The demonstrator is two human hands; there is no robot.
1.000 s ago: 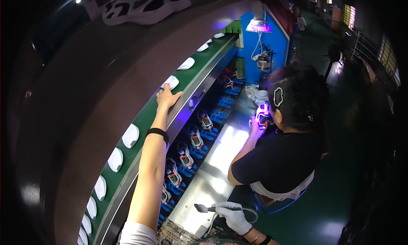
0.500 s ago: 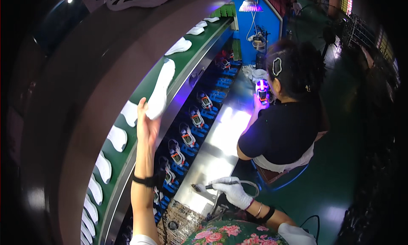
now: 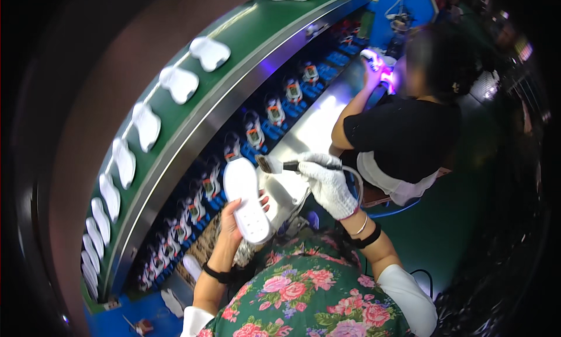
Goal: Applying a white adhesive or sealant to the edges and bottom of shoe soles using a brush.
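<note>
Now the left hand [image 3: 234, 223] holds a white shoe sole [image 3: 246, 202] w/ fingers curled round its lower half, thumb side up; the sole points up and away from the grip, tread side facing the camera. Left grip = pinched on the sole, a black wristband just below it. Right hand [image 3: 327, 185], in a white knit glove, is closed round the dark handle of a small brush [image 3: 273, 164]; bristles stick out to the left of that grip, just beside the sole's upper right edge, can't tell if touching. A thin grey cord loops from the glove's right side. Both hands sit over the steel bench [image 3: 310, 127], close together. Beyond the left grip, up and left, runs a green conveyor belt [image 3: 193, 112] w/ a row of white soles [image 3: 178, 83] spaced along it. Between belt and bench: blue holders w/ small devices [image 3: 274, 110] in a line. Right of the gloved grip, another person in a black top [image 3: 409, 138] sits at the bench, hands near a purple light [image 3: 385, 77].
</note>
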